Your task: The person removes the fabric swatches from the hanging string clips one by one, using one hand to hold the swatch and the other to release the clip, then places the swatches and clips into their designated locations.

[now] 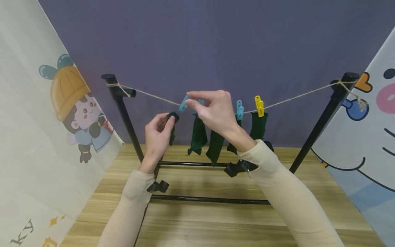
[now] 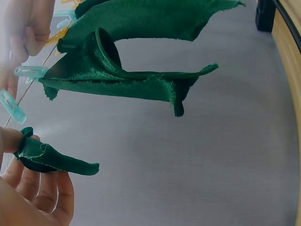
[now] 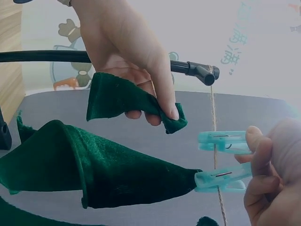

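My left hand [image 1: 156, 134] pinches a small dark green velvety cloth [image 3: 117, 96] between thumb and fingers, and the cloth's free end hangs down. To the right and slightly higher, my right hand [image 1: 217, 111] pinches the handle end of a light blue clothespin [image 1: 183, 104]. Its tip overlaps the twine [image 1: 154, 96] in the right wrist view. Close beside it, another light blue clothespin [image 3: 218, 180] clips a hanging green cloth [image 3: 131, 165] to the twine. The left hand's cloth is below the twine, apart from the pinched clothespin.
More green cloths [image 1: 215, 147] hang farther right, some under a blue clothespin [image 1: 239, 111] and a yellow clothespin [image 1: 260, 108]. The twine runs between a black left post [image 1: 123, 113] and right post [image 1: 324, 120]. Black lower bars [image 1: 213, 199] cross above the wooden tabletop [image 1: 210, 226].
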The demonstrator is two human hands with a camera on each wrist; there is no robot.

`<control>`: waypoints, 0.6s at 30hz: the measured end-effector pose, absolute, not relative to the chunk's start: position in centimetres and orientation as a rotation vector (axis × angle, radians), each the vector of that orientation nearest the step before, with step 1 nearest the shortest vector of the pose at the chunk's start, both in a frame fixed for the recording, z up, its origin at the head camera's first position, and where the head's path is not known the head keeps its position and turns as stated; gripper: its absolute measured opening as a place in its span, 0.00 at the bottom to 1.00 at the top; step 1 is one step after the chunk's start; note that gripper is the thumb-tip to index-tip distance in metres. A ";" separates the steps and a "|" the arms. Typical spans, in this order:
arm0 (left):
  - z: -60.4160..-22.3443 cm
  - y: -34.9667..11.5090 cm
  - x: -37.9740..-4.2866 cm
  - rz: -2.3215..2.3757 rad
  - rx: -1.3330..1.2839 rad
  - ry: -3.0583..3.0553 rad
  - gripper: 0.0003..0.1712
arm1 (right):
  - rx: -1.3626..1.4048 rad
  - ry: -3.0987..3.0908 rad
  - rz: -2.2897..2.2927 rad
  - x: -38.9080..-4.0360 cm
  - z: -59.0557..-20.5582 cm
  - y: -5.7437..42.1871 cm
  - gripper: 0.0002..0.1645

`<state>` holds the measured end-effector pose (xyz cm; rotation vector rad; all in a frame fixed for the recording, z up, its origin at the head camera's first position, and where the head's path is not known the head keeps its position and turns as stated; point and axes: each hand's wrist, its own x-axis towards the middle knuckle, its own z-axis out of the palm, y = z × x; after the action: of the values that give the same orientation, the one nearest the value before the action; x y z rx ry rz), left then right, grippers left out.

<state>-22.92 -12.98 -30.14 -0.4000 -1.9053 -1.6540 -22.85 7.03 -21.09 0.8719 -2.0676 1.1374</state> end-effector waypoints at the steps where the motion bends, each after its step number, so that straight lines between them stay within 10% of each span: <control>1: -30.1 -13.0 -22.9 -1.651 -0.397 -1.905 0.13 | 0.869 -2.054 1.138 -22.9 -21.1 7.0 0.15; 18: -30.4 -13.4 -22.2 -1.662 -0.384 -1.900 0.12 | 0.849 -1.936 1.133 -22.0 -20.6 7.3 0.14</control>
<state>-22.23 -13.41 -30.37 -0.3843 -1.8999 -1.6624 -22.04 7.34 -20.56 0.8494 -1.9355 1.1327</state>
